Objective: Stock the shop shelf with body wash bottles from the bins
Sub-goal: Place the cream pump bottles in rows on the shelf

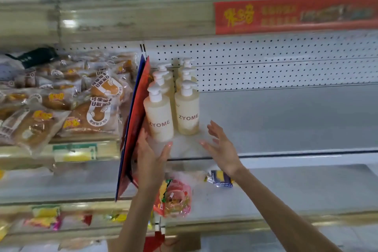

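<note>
Nearly upright, pump up, the front bottle (159, 116) stands — left hand (151, 155), grip open, at its base; right hand (219, 145) spread, empty.

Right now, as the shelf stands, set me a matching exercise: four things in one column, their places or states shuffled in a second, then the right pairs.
Column one:
1. bread packets
2. red banner
3. right hand
4. pink snack bag

Column two:
A. open, holding nothing
B. on the lower shelf, under the body wash bottles
C. left of the red and blue divider board
D. on the front edge of the upper shelf

Pairs: 1-C; 2-D; 3-A; 4-B.
</note>
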The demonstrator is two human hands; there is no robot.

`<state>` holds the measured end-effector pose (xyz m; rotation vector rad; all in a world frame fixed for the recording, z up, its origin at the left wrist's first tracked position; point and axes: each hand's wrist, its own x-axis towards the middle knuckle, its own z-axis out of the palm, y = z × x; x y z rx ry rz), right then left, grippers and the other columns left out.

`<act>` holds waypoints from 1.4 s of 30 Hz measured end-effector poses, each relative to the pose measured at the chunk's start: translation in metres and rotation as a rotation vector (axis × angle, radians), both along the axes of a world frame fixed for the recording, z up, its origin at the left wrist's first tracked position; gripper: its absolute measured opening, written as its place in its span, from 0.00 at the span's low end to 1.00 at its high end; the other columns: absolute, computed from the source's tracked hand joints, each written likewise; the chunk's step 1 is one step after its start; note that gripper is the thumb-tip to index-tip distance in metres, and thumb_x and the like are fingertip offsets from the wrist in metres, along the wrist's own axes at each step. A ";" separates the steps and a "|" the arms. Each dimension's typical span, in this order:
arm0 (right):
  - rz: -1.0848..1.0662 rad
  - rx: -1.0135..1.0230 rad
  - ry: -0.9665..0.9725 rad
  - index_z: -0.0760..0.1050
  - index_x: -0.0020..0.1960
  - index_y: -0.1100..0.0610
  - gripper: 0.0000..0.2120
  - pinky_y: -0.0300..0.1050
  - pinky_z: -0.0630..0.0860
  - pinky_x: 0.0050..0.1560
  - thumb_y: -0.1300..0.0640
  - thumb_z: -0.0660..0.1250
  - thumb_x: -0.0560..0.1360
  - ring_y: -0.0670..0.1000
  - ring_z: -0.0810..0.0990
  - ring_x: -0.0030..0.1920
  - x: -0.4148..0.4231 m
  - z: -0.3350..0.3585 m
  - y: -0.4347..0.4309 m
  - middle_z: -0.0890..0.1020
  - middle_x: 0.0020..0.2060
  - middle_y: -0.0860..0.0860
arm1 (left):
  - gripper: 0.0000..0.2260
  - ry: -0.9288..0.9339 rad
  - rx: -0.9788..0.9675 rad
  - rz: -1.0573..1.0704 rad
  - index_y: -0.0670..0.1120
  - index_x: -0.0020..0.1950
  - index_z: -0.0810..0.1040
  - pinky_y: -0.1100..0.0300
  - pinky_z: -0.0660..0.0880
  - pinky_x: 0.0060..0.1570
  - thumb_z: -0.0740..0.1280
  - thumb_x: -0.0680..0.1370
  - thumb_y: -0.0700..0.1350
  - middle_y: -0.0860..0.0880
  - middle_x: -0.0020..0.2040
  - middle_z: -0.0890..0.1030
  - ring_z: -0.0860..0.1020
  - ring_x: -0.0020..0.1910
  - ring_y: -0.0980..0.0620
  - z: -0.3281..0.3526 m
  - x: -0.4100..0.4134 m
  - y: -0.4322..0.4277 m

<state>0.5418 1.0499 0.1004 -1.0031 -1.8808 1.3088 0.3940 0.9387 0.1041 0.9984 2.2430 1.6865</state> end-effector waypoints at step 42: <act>-1.048 -1.646 0.342 0.75 0.60 0.59 0.15 0.41 0.72 0.40 0.56 0.69 0.75 0.49 0.78 0.43 0.236 -0.459 -0.197 0.82 0.48 0.53 | 0.23 -0.303 -0.915 -0.622 0.47 0.73 0.67 0.62 0.62 0.65 0.61 0.80 0.54 0.47 0.72 0.67 0.67 0.69 0.50 -0.489 0.263 -0.026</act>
